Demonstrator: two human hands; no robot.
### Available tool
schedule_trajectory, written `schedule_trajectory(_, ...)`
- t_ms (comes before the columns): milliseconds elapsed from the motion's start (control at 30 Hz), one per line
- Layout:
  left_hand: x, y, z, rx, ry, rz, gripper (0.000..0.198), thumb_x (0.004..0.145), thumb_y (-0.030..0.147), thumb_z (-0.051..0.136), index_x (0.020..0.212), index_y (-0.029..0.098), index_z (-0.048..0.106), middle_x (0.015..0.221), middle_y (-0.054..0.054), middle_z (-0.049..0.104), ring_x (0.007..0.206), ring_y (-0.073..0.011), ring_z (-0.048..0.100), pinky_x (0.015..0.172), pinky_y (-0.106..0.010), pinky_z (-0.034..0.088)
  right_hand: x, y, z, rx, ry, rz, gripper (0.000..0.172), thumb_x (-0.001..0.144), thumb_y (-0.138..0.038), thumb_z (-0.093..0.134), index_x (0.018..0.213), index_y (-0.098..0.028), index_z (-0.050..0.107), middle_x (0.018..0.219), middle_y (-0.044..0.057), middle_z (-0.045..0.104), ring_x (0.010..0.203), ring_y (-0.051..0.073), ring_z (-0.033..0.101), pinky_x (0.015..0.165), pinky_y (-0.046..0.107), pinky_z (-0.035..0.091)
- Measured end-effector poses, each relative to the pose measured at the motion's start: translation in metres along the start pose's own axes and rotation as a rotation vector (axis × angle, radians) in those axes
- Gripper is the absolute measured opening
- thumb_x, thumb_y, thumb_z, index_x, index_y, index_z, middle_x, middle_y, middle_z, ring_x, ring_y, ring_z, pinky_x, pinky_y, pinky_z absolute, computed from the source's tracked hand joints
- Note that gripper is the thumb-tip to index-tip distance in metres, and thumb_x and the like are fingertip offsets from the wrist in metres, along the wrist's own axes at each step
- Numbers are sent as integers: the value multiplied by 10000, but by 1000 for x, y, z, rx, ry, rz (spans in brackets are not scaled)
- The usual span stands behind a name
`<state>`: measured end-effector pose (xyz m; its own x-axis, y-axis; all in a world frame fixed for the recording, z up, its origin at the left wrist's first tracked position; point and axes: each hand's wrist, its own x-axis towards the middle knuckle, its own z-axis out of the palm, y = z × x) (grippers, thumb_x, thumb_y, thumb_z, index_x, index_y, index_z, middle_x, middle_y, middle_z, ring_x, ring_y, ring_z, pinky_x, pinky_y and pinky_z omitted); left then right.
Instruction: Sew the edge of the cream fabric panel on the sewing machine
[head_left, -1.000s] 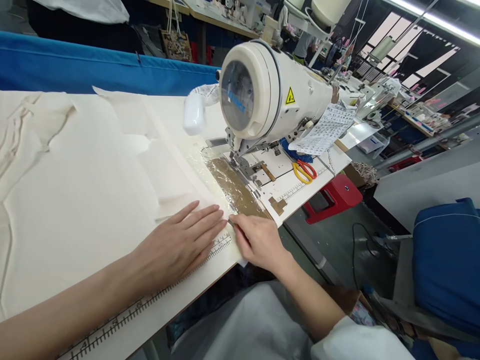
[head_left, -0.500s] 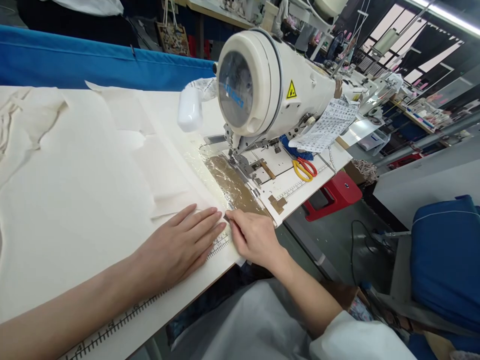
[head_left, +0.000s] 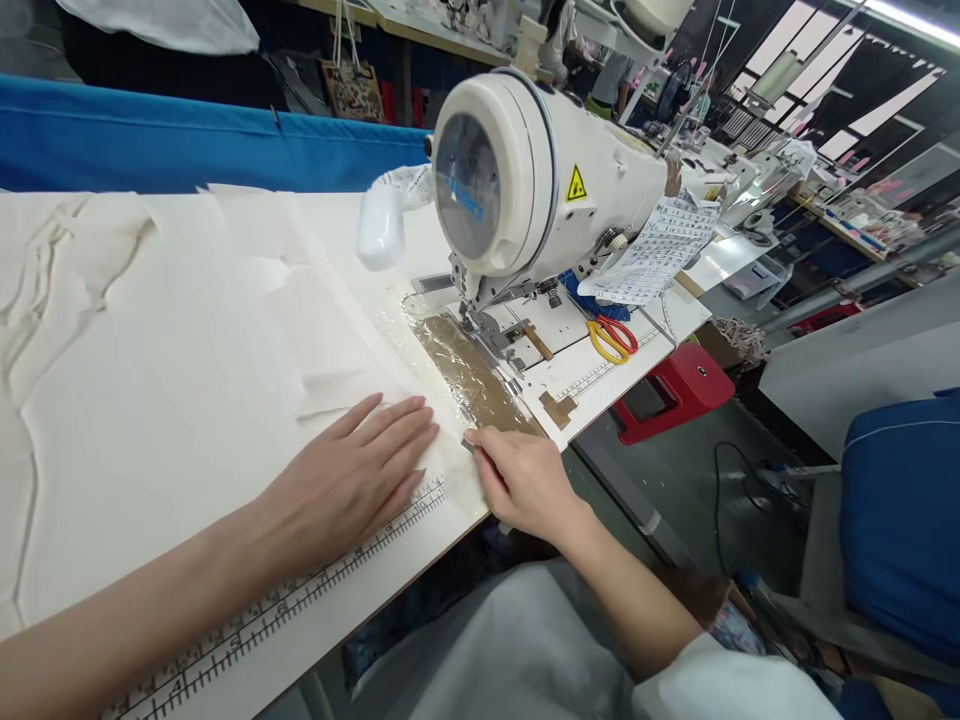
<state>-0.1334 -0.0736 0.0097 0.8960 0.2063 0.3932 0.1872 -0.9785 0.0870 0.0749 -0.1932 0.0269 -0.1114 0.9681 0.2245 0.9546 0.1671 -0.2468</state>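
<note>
My left hand (head_left: 367, 465) lies flat with its fingers stretched out on thin white fabric (head_left: 330, 330), near the ruler tape (head_left: 397, 525) along the table's front edge. To its right, my right hand (head_left: 525, 480) is closed, with thumb and forefinger pinching a small flat grey piece (head_left: 469, 441) whose kind I cannot make out. The pinch sits at the edge of a brown taped patch (head_left: 487, 385) in front of the sewing machine (head_left: 495, 170). The needle area is beyond both hands, and neither touches it.
Yellow and red-handled scissors (head_left: 611, 340) lie right of the needle. Crumpled cream fabric (head_left: 45, 270) spreads at the left. Blue cloth (head_left: 187, 140) borders the table's far side. A red stool (head_left: 675, 390) stands beyond the right edge; a person's white garment (head_left: 172, 25) shows at top left.
My right hand has shifted slightly right, the grey piece still in its pinch. My left hand has slid a little left, so a gap has opened between them. The view has tilted slightly.
</note>
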Motion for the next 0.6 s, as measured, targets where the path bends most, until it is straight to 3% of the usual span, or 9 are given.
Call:
schedule_trajectory(267,-3,3,0,-29,-29,39,448,1055,334,366,1338,117,636,1423,-116,604,1385,-248,489,1278,-399,138,15,2,3,114,34,78,238,1021,-232,375,1102,-193,595,846,22,743,712,175,690,614,284,399)
schedule_trajectory(600,-3,3,1,-26,-24,44,446,1051,344,366,1323,135,651,1421,-120,603,1370,-272,501,1243,-416,187,21,-2,7,57,-10,4,259,1023,-221,369,1091,-181,615,830,18,729,736,162,691,599,283,373)
